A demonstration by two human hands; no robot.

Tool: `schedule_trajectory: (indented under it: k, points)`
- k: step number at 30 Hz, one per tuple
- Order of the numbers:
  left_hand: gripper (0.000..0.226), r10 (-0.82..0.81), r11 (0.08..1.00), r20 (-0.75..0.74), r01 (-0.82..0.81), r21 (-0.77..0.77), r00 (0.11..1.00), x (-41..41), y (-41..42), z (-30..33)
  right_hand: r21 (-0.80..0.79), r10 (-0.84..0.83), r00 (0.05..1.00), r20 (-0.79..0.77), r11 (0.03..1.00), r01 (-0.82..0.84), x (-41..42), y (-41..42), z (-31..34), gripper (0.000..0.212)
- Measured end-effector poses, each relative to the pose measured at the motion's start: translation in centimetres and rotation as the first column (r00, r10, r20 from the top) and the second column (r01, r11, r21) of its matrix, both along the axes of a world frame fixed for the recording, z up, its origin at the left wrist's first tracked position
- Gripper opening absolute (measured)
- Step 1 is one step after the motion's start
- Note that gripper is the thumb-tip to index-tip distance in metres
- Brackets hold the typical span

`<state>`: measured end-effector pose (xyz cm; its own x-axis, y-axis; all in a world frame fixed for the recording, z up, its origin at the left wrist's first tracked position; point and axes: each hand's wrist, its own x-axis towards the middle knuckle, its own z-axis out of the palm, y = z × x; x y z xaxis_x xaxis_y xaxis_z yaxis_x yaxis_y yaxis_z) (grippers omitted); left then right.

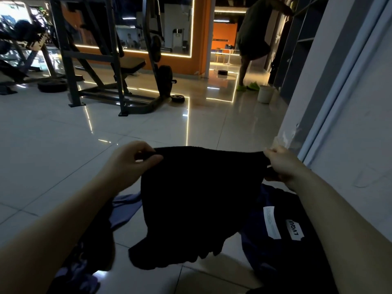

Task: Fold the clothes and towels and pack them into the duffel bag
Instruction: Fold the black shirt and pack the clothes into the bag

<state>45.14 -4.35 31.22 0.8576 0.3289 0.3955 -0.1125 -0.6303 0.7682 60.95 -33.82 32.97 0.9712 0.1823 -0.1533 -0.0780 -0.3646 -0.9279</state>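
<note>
Both hands, left hand (135,160) and right hand (280,164), pinch the top corners of a black terry towel (197,200) hanging above the glossy tiled floor (63,145), where its loose hem could drag crooked over the purple garment (125,206).

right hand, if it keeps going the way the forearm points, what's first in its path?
The right hand, pinching a corner of the black towel, points forward and slightly left. Beyond it lies bare tiled floor; the white bucket sits far ahead, roughly in line. Depth is unclear.
</note>
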Motion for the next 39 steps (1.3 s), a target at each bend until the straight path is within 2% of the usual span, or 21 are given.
schedule_trajectory:
  k: [2,3,5,7,9,11,13,14,15,17,18,20,21,23,24,26,29,31,34,37,39]
  points:
    - [0.009,-0.007,0.991,0.025,0.010,-0.136,1.000,-0.4,0.1,0.8,-0.055,0.145,0.989,0.010,0.988,-0.144,-0.8,0.1,0.0,0.025]
    - [0.008,0.002,0.990,0.031,0.002,-0.142,1.000,-0.7,0.4,1.2,-0.072,0.215,0.976,0.017,0.974,-0.214,-1.1,0.2,0.1,0.028]
    - [0.007,0.038,0.995,0.026,-0.036,-0.096,0.999,-0.8,1.1,1.5,-0.109,0.380,0.925,0.022,0.920,-0.375,-1.8,0.2,0.5,0.038]
    - [0.007,0.096,0.995,0.012,-0.096,-0.013,0.995,-0.9,1.7,1.5,-0.134,0.564,0.826,-0.019,0.817,-0.561,-2.4,-0.3,1.1,0.048]
    - [0.010,0.152,0.988,-0.008,-0.151,0.029,0.988,-1.0,2.1,1.2,-0.113,0.661,0.747,-0.072,0.738,-0.665,-2.6,-0.9,1.4,0.051]
    - [0.011,0.102,0.993,-0.049,-0.105,-0.055,0.994,-1.1,2.2,1.4,-0.177,0.621,0.784,-0.005,0.771,-0.612,-2.8,-0.9,1.1,0.039]
    - [0.025,-0.083,0.979,-0.144,0.054,-0.196,0.986,-1.4,1.8,2.1,-0.326,0.439,0.860,0.260,0.878,-0.350,-2.8,-0.6,0.8,0.022]
    - [0.033,-0.141,0.983,-0.173,0.118,-0.137,0.975,-1.6,1.6,2.3,-0.344,0.349,0.836,0.423,0.916,-0.209,-3.0,-0.6,0.9,0.022]
    - [0.038,-0.158,0.984,-0.142,0.168,0.063,0.977,-1.7,1.5,2.6,-0.313,0.282,0.776,0.564,0.943,-0.115,-3.4,-0.6,1.4,0.026]
    - [0.036,-0.131,0.910,0.111,0.075,0.407,0.985,-1.6,1.4,3.5,-0.153,0.175,0.614,0.770,0.984,-0.088,-4.5,-1.0,2.7,0.028]
    - [0.031,-0.109,0.890,0.252,-0.018,0.455,0.962,-1.8,1.5,4.0,-0.086,0.137,0.561,0.816,0.989,-0.117,-4.6,-1.2,3.1,0.026]
    - [0.026,-0.053,0.923,0.372,-0.096,0.371,0.927,-2.3,2.1,4.6,-0.107,0.188,0.620,0.762,0.980,-0.167,-4.1,-1.0,3.0,0.024]
    - [0.027,-0.050,0.923,0.315,-0.077,0.378,0.948,-2.2,2.3,4.0,-0.228,0.281,0.676,0.681,0.959,-0.168,-3.6,-1.0,2.3,0.022]
    - [0.030,-0.056,0.835,0.059,0.014,0.551,0.997,-1.6,2.0,2.0,-0.452,0.395,0.751,0.530,0.880,-0.144,-2.4,-1.0,0.4,0.026]
    - [0.034,-0.047,0.767,-0.066,0.078,0.637,0.997,-1.2,1.7,0.9,-0.479,0.403,0.767,0.499,0.866,-0.143,-2.0,-0.9,0.0,0.027]
    - [0.037,-0.017,0.714,-0.132,0.104,0.692,0.991,-0.6,1.7,-0.1,-0.381,0.352,0.776,0.524,0.911,-0.156,-2.3,-0.8,0.3,0.025]
    - [0.029,0.017,0.851,-0.041,0.007,0.525,0.999,-0.5,2.6,0.3,-0.236,0.345,0.755,0.558,0.938,-0.254,-3.4,-1.0,1.5,0.026]
    - [0.025,0.057,0.915,-0.013,-0.047,0.400,0.998,-0.6,3.1,0.1,-0.306,0.458,0.736,0.499,0.888,-0.344,-4.4,-0.7,1.8,0.030]
    - [0.033,0.072,0.907,0.147,-0.126,0.401,0.987,-0.8,2.8,0.8,-0.467,0.646,0.658,0.387,0.753,-0.464,-5.9,-0.3,2.1,0.028]
    - [0.032,-0.016,0.939,0.366,-0.112,0.326,0.931,-1.1,2.6,3.2,-0.320,0.681,0.646,0.345,0.732,-0.601,-6.8,-0.3,3.0,0.038]
    - [0.019,-0.072,0.912,0.321,-0.068,0.404,0.944,-1.4,2.8,3.2,-0.384,0.701,0.664,0.262,0.707,-0.594,-5.9,-0.4,2.4,0.035]
